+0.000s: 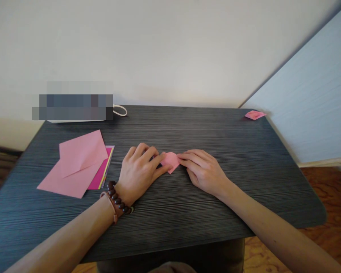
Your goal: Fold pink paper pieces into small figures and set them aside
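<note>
An uneven pull could skew the small folded pink paper (172, 159) or crease it off-line, since the left hand (139, 167) has its grip nearly closed on one side and the right hand (203, 168) pinches the other. It lies between the front and back edges of the table (187, 129), plain pink, many-sided, one point towards the front edge

It looks like a room in a home: a dark desk (187, 127) stands against a plain wall (170, 49), above wood-patterned flooring (329, 189).
</note>
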`<state>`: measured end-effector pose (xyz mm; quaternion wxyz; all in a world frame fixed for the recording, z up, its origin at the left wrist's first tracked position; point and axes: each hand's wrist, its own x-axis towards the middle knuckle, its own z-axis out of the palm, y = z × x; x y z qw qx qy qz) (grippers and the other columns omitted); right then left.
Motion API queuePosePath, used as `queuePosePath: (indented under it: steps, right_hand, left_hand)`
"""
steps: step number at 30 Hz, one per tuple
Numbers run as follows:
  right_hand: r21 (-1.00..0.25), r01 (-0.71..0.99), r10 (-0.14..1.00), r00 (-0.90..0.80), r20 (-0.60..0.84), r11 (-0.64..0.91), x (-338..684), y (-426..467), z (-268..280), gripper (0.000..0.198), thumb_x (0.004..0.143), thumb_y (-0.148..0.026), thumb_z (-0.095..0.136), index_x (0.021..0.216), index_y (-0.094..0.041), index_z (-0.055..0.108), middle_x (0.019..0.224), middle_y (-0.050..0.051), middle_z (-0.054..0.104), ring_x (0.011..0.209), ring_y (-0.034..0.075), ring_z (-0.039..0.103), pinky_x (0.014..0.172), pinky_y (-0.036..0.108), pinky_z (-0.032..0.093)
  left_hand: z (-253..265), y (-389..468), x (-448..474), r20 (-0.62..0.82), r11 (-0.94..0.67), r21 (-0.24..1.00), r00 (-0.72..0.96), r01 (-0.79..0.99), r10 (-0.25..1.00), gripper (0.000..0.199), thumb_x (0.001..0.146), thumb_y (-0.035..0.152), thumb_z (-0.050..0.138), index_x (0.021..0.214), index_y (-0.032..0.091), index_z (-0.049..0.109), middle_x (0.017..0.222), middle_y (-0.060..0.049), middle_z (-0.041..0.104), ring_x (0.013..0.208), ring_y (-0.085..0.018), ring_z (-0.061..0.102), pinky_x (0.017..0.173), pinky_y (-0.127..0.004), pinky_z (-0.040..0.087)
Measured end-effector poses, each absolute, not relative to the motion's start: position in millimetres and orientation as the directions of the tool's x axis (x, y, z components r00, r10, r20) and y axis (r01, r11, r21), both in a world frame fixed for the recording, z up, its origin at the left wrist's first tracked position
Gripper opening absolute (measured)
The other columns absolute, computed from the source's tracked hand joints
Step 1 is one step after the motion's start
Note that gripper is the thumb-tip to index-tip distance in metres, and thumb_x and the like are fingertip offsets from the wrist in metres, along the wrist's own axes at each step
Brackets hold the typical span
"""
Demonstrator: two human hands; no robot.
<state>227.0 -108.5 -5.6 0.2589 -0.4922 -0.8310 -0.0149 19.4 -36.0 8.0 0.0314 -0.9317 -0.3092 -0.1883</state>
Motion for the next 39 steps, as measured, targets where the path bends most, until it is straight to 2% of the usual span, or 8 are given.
queuePosePath:
  steps: [8,14,17,21,29,31,36,39]
  right_hand:
    - [-0.223,0.888,0.896,-0.332,0.294,0.403,220,-102,-2,0.038,0.089,-0.016,0.043,0.124,-0.024,0.053,0.107,0.008,0.058,0.098,0.022,0.05,0.084,0.04,0.045]
    - [-0.156,0.912,0.9,-0.327,0.287,0.38,213,-100,-2,0.036,0.091,-0.016,0.04,0.122,-0.025,0.055,0.107,0.008,0.057,0.101,0.022,0.047,0.088,0.04,0.042]
    - [-0.144,0.916,0.903,-0.324,0.282,0.374,213,-101,-2,0.037,0.09,-0.014,0.04,0.123,-0.024,0.054,0.109,0.008,0.056,0.103,0.022,0.047,0.089,0.04,0.042]
    - [-0.182,0.901,0.897,-0.335,0.287,0.395,218,-105,-4,0.038,0.089,-0.013,0.041,0.124,-0.023,0.054,0.111,0.008,0.056,0.105,0.022,0.047,0.09,0.039,0.043]
    - [-0.253,0.87,0.876,-0.323,0.358,0.424,222,-111,-6,0.033,0.085,-0.008,0.044,0.111,-0.021,0.062,0.108,0.006,0.061,0.102,0.021,0.051,0.088,0.038,0.045]
    - [-0.256,0.872,0.881,-0.32,0.348,0.418,221,-110,-4,0.031,0.084,-0.01,0.046,0.108,-0.02,0.063,0.107,0.006,0.061,0.101,0.022,0.051,0.088,0.039,0.045]
    - [-0.292,0.865,0.888,-0.301,0.348,0.408,221,-109,1,0.03,0.083,-0.015,0.049,0.109,-0.02,0.063,0.107,0.007,0.061,0.101,0.022,0.052,0.087,0.04,0.045]
    - [-0.297,0.858,0.884,-0.31,0.349,0.418,223,-109,1,0.029,0.083,-0.016,0.049,0.108,-0.021,0.064,0.106,0.007,0.061,0.1,0.022,0.053,0.085,0.041,0.046]
  left_hand:
    - [15,-39,23,0.296,-0.813,-0.036,0.783,0.581,0.547,0.028,0.089,0.04,0.048,0.095,0.021,0.067,0.076,-0.003,0.065,0.078,-0.022,0.054,0.065,-0.035,0.034]
    - [15,-47,24,0.266,-0.804,-0.073,0.788,0.591,0.555,0.028,0.092,0.036,0.044,0.096,0.018,0.065,0.064,-0.001,0.063,0.066,-0.019,0.055,0.062,-0.035,0.03]
    - [15,-51,23,0.267,-0.785,-0.069,0.77,0.616,0.58,0.026,0.091,0.035,0.044,0.088,0.019,0.064,0.064,-0.001,0.062,0.066,-0.019,0.055,0.061,-0.035,0.029]
    - [16,-52,24,0.264,-0.763,-0.059,0.748,0.643,0.609,0.03,0.091,0.038,0.045,0.075,0.019,0.061,0.066,-0.002,0.061,0.068,-0.02,0.055,0.062,-0.034,0.03]
    - [15,-52,23,0.261,-0.786,-0.023,0.763,0.618,0.592,0.031,0.091,0.035,0.044,0.071,0.018,0.059,0.06,-0.002,0.059,0.061,-0.018,0.053,0.06,-0.033,0.03]
    - [14,-50,22,0.262,-0.778,0.004,0.75,0.629,0.608,0.029,0.09,0.037,0.046,0.076,0.017,0.061,0.065,-0.003,0.061,0.066,-0.019,0.054,0.061,-0.033,0.033]
    - [11,-42,21,0.273,-0.817,0.104,0.774,0.567,0.572,0.026,0.089,0.035,0.049,0.109,0.022,0.059,0.099,-0.005,0.061,0.087,-0.02,0.053,0.07,-0.033,0.039]
    - [10,-41,20,0.259,-0.831,0.11,0.792,0.545,0.553,0.025,0.089,0.034,0.048,0.109,0.024,0.06,0.103,-0.005,0.06,0.092,-0.022,0.05,0.074,-0.035,0.04]
